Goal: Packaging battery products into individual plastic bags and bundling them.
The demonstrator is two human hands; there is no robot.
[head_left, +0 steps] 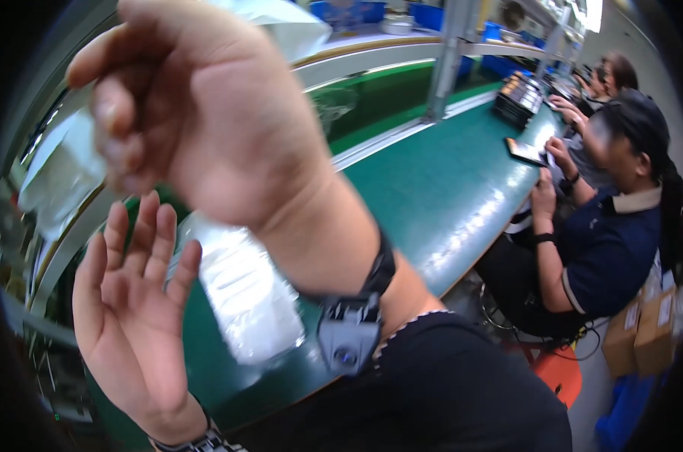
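My right hand is raised high and close at the upper left, its fingers loosely bent and partly blurred. Nothing shows in its grasp. A black strap with a small grey camera device sits on my right wrist. Lower down, my left hand is held palm up with the fingers spread and holding nothing. A metal-link watch is on that wrist. Between my right forearm and left hand, a clear plastic bag with white contents lies on the green table; my right arm hides part of it.
A shelf with blue bins runs along the table's far side, held by a metal post. To the right, a co-worker sits holding something near a flat dark device. A black tray stands beyond; cardboard boxes are at lower right.
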